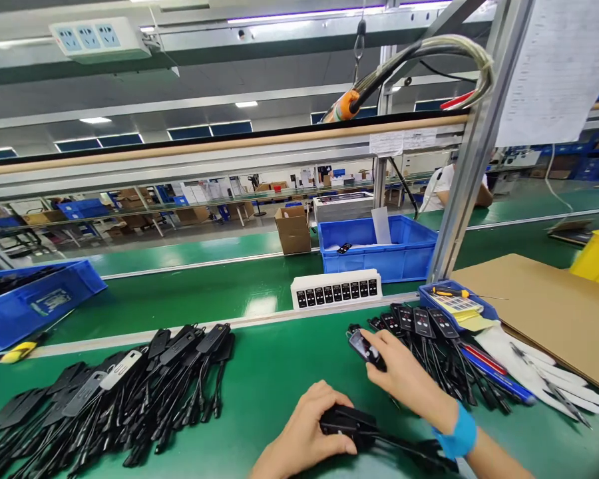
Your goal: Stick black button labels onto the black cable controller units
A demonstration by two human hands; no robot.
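Observation:
My left hand (309,426) is closed round a black cabled controller (352,426) low over the green bench; its cables trail off to the right, and whether more than one unit is held cannot be told. Farther up and to the right, my right hand (402,366), with a blue wristband, grips a small black controller with a glossy face (364,346). Beside it lies a bunch of finished-looking black controllers with button faces (423,322), their cables toward me. On the left spreads a large pile of plain-backed black controllers (180,352), also cabled.
A white strip of black button stickers (337,291) stands upright behind my hands. A blue bin (379,256) sits farther back; another blue bin (40,299) is at left. A blue tray (489,309), white gloves (524,366), tweezers (554,389) and cardboard (549,313) lie at right.

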